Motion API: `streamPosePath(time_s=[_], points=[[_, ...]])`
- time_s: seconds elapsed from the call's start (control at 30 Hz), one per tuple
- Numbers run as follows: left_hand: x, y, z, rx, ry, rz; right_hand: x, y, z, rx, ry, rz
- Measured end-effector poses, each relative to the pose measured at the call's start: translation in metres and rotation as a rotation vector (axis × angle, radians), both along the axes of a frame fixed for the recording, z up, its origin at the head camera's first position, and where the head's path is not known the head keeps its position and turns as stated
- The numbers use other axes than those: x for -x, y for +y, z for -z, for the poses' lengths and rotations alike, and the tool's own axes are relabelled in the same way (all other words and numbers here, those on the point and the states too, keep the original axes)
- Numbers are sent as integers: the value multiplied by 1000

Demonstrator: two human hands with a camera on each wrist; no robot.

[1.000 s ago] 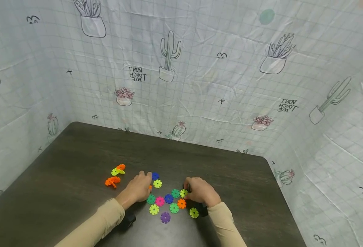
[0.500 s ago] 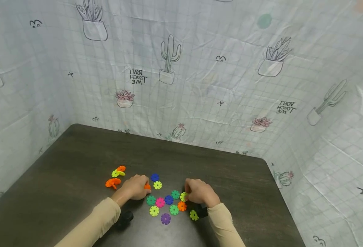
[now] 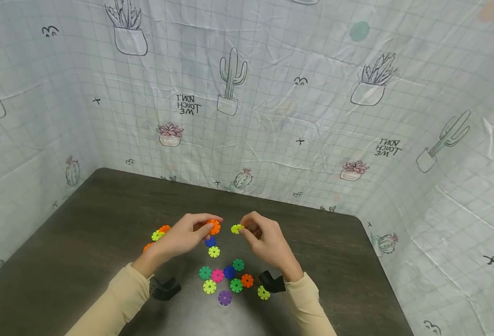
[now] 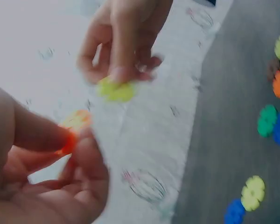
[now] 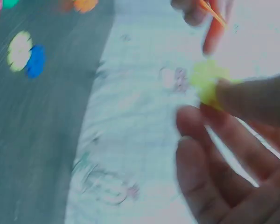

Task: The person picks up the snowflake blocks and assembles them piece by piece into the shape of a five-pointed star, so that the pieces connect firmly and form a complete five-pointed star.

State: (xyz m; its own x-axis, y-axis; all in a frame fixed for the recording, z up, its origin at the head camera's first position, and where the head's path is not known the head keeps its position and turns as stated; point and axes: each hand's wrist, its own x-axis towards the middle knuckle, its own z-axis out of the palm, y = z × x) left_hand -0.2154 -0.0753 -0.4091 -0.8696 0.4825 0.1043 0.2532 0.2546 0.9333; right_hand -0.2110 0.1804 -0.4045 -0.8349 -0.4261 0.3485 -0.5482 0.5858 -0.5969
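My left hand (image 3: pixel 188 234) pinches an orange notched disc (image 3: pixel 215 227) between thumb and fingers, raised over the table. Facing it, my right hand (image 3: pixel 267 238) holds a yellow notched disc (image 3: pixel 236 229) by its edge. A short gap separates the two discs. In the left wrist view the orange disc (image 4: pixel 78 122) is partly covered by the thumb, while the yellow disc (image 4: pixel 115 90) hangs from the other hand's fingertips. The right wrist view shows the yellow disc (image 5: pixel 209 80) close up and blurred, gripped under the thumb.
Several loose discs lie flat on the dark table (image 3: pixel 314 242), among them a pink disc (image 3: pixel 217 275), a purple disc (image 3: pixel 225 297) and a blue disc (image 3: pixel 210 241). Joined orange and yellow discs (image 3: pixel 157 235) lie at the left, partly behind my left hand. A patterned cloth (image 3: pixel 263 112) hangs behind.
Both hands have risen from the table and come toward each other, the left with the orange disc and the right with the yellow one taken from the group.
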Motion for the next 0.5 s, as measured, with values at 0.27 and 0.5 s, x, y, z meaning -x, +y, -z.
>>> streamPosePath(time_s=[0.27, 0.5], points=[[-15, 13, -24, -150, 129, -110, -8, -14, -22, 237, 228, -18], [-17, 18, -34, -164, 189, -132, -9, -15, -29, 274, 261, -63]])
